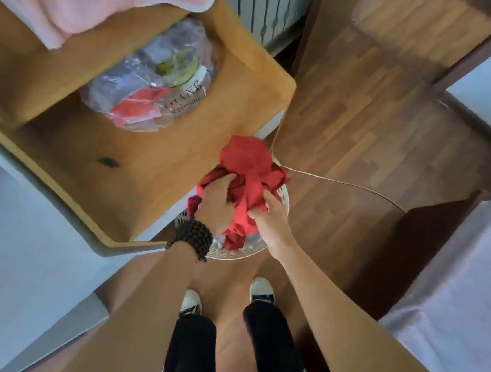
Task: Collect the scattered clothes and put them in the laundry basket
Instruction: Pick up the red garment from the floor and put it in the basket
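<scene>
Right over the white laundry basket (284,200) on the floor, both hands are bunched into the red garment (247,168): left hand (217,201) curled closed on its left side, right hand (265,213) pinching a fold on the near side. Biggest risk imo is the loose top lump flopping over the far rim, since it's piled higher than the basket and only the lower part is gripped. It's a wad, long axis roughly running away from the person, top pointing toward the wooden surface (137,171).
</scene>
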`<state>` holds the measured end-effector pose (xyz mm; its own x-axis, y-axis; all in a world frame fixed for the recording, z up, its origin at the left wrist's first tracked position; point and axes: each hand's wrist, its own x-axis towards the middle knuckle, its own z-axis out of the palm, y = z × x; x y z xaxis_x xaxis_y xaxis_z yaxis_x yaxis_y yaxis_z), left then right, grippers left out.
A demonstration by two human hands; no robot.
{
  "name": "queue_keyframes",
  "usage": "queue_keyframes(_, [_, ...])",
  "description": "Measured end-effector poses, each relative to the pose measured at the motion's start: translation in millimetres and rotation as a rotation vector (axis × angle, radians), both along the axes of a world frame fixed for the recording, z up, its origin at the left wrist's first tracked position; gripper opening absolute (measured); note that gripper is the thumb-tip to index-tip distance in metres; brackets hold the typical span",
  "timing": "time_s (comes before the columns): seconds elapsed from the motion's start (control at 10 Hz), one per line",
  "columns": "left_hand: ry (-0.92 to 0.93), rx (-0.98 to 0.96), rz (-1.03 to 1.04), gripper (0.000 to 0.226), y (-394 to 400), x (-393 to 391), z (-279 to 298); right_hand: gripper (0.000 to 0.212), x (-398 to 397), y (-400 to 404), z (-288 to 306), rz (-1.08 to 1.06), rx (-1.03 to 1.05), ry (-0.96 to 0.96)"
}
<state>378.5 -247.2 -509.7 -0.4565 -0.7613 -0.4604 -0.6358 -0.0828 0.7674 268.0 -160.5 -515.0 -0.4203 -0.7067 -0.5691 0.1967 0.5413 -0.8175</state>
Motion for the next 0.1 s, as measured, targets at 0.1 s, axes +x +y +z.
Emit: queue_keyframes(0.1, [-0.184, 0.030, -0.082, 0.067, 5.6, 4.0, -34.8, 0.062, -12.4, -4.0, -36.0, 0.122, 0.108, -0.032])
